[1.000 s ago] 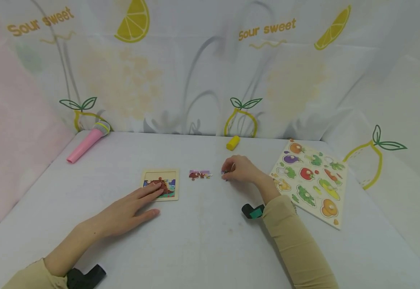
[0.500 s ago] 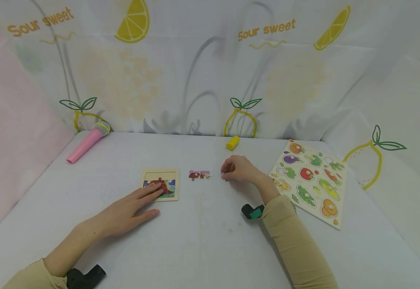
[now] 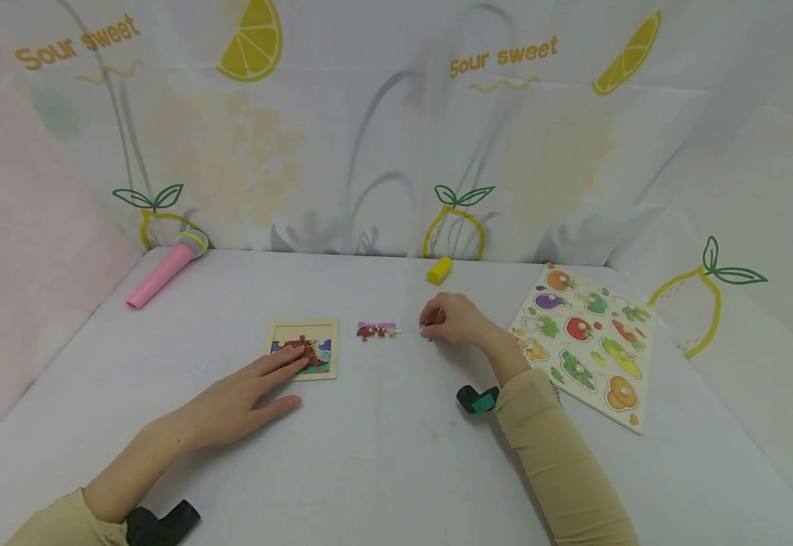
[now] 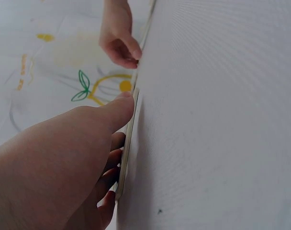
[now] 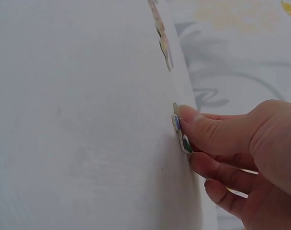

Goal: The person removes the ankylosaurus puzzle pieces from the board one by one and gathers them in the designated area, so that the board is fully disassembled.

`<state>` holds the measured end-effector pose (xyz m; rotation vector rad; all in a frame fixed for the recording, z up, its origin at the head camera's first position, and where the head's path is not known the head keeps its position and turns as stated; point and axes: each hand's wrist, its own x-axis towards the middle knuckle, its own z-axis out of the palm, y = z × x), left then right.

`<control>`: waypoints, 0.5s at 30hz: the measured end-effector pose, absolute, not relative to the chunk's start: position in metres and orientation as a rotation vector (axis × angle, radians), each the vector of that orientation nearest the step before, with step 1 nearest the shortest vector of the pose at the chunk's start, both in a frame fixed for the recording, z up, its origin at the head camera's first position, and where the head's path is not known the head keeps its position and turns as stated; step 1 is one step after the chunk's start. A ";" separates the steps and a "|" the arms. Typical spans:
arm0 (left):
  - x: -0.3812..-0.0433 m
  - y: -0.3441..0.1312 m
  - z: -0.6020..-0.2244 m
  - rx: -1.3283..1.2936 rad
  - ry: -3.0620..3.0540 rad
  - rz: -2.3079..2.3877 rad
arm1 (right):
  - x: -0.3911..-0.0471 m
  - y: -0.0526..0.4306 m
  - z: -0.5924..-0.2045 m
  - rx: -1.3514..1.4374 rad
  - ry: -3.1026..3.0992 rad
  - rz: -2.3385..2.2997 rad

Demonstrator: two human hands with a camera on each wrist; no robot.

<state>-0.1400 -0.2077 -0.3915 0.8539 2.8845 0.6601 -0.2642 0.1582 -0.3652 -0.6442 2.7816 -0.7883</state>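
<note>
Piece [image 5: 186, 144] pinched by the right hand [image 3: 461, 320], right of the loose pieces [image 3: 377, 331] on the table [image 3: 383, 470], is best held by its edges while the left hand [image 3: 249, 390], straight-fingered on the frame [image 3: 334, 362], stops that sliding.

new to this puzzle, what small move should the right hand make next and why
Probably slide the pinched puzzle piece left beside the loose pieces: the right hand holds it just right of them, and the wooden frame, where the left hand rests, looks unfilled along its top.
</note>
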 end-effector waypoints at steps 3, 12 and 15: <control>-0.140 -0.208 -0.391 0.847 2.882 0.662 | -0.265 0.159 -0.366 -0.651 2.798 -0.777; -0.140 -0.208 -0.390 0.848 2.878 0.662 | -0.267 0.160 -0.368 -0.662 2.796 -0.795; -0.140 -0.208 -0.390 0.852 2.878 0.662 | -0.268 0.160 -0.368 -0.654 2.799 -0.797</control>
